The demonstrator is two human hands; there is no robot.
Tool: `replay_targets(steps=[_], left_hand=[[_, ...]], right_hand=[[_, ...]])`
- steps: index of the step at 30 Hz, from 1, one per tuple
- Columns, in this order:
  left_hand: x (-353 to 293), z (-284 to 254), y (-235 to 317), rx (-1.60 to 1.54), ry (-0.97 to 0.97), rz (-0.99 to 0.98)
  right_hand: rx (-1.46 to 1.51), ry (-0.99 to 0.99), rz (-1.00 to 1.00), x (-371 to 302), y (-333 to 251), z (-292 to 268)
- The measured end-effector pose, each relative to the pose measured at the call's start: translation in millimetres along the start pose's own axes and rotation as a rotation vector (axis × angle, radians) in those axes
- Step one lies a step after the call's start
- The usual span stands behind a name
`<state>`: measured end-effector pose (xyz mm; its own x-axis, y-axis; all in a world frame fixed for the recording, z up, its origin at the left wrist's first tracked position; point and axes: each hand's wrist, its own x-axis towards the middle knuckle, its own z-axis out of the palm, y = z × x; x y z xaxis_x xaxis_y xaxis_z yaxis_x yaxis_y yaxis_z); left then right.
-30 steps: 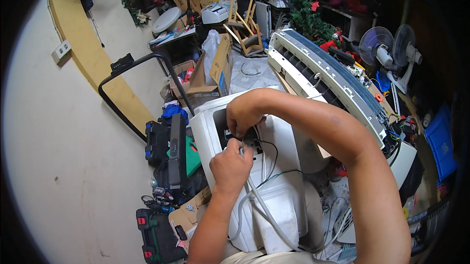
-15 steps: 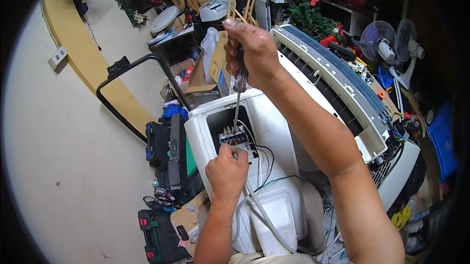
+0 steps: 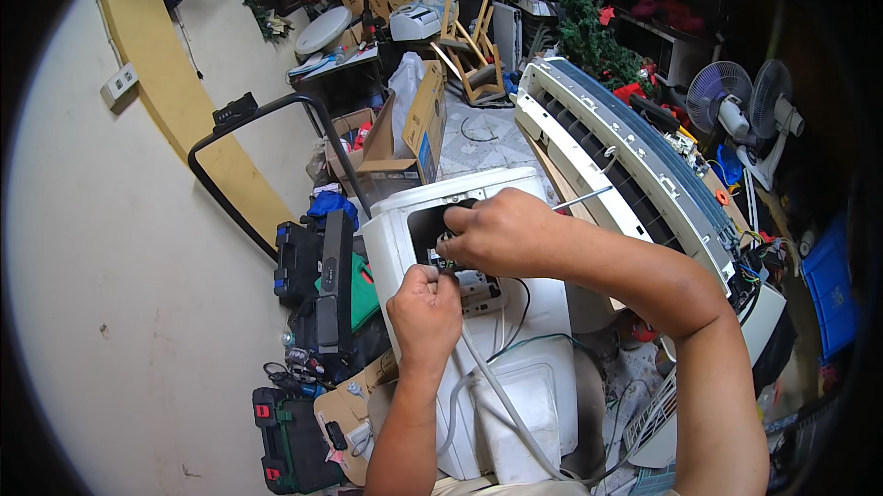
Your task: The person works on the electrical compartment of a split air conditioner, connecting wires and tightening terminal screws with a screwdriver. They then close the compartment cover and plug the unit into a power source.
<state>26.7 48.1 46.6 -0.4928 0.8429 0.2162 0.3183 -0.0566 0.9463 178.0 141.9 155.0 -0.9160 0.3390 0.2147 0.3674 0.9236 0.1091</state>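
Observation:
A white appliance casing [image 3: 533, 307] stands before me with a recessed opening, and inside it is a terminal block [image 3: 437, 259], mostly covered by my hands. My left hand [image 3: 425, 307] is closed in a pinch at the block's near edge, on the wire end of a grey cable [image 3: 501, 404] that runs down over the casing. My right hand [image 3: 501, 234] reaches over the opening, its fingertips at the terminals. It keeps a screwdriver [image 3: 584, 199] tucked in the grip, the metal shaft sticking out to the right; its handle is hidden. What the right fingertips touch cannot be made out.
An opened air conditioner indoor unit [image 3: 616, 165] lies at the right. A black trolley handle [image 3: 253, 114] rises at the left, near tool cases [image 3: 294, 441]. Behind are a cardboard box [image 3: 423, 123], a wooden stool [image 3: 478, 59] and two fans [image 3: 727, 105]. A green wire [image 3: 543, 337] crosses the casing.
My right hand has come down from above the casing to the terminals. The screwdriver has left the block and now points sideways to the right. My left hand stays pinched at the same spot.

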Motion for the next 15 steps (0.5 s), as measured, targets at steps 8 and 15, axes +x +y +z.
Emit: replay_targets(steps=[8,15], left_hand=[[-3.6,-3.3,-2.3,0.008,0.025,0.071],[-10.9,3.8,-1.4,0.214,0.052,0.232]], right_hand=[[-0.055,0.235,-0.198,-10.8,14.4,53.7],[0.062,0.062,-0.057,-13.2,7.9,47.4]])
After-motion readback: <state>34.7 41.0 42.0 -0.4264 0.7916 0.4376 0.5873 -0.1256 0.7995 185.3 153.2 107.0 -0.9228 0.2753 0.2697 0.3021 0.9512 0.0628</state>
